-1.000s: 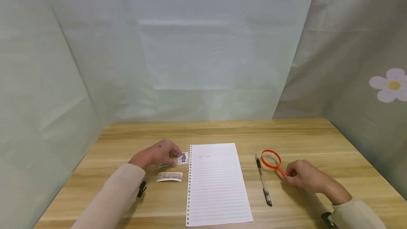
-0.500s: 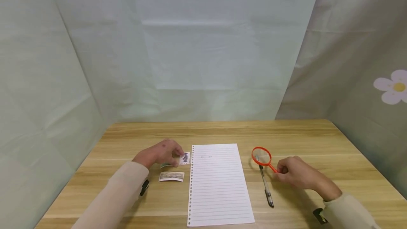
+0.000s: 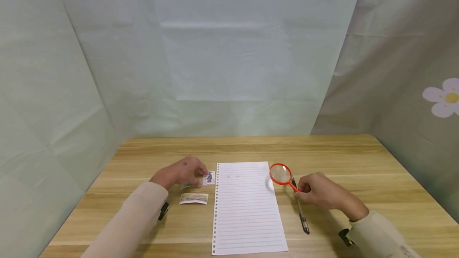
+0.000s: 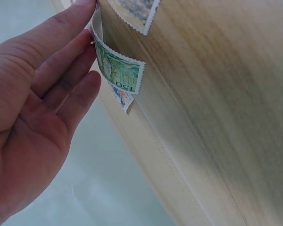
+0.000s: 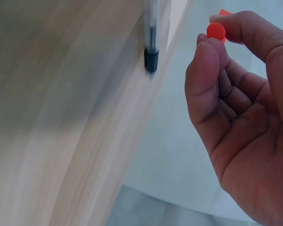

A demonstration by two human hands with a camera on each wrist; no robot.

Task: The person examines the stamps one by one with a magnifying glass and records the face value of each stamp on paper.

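Note:
My left hand rests on the wooden table left of a lined sheet. In the left wrist view its straight fingers touch a green stamp, whose edge curls up against the fingertips. A small portrait stamp lies by the hand's tip and a landscape stamp lies nearer me. My right hand pinches the red handle of a magnifying glass, whose lens hovers at the sheet's upper right edge. A pen lies under that hand.
Pale green cloth walls close in the table at the back and both sides, and the right one bears a flower print. Bare wood stretches behind the sheet and towards the right edge.
My right hand has carried the magnifying glass leftward, from right of the pen, across it, to the sheet's right edge. The left hand has stayed on the stamps.

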